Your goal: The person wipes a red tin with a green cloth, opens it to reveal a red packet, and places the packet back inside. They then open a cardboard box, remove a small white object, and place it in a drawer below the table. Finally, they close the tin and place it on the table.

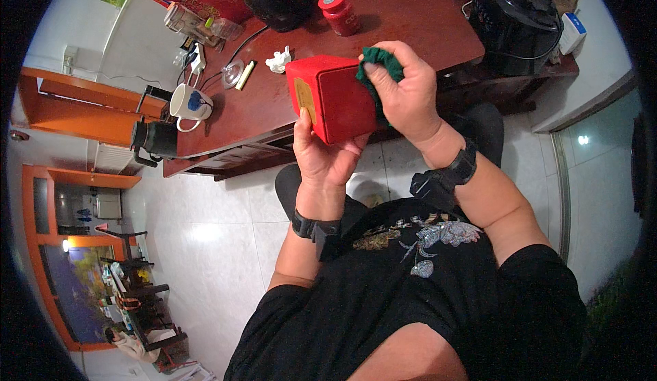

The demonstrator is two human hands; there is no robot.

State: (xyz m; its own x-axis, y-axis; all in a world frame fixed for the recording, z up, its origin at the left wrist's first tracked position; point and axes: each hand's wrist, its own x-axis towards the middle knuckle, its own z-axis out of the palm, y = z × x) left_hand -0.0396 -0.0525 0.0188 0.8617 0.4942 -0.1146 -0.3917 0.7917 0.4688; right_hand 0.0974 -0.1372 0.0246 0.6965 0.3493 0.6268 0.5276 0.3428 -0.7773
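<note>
A red box [346,101] with a gold label [306,96] on one side is held up in front of me, near the table's front edge. My left hand [326,150] grips it from below, the thumb lying by the label. A dark green cloth [382,65] is bunched in my right hand [410,91], pinched between thumb and fingers. The cloth lies against the right side of the box, and part of it hangs down behind my fingers. The contact face under the cloth is hidden.
On the red-brown wooden table [410,11] stand a red lidded jar [340,14], a white mug [191,105], crumpled white tissue [279,60] and a black kettle [277,1]. A black appliance [516,26] stands at right. A person [131,345] sits far off at lower left.
</note>
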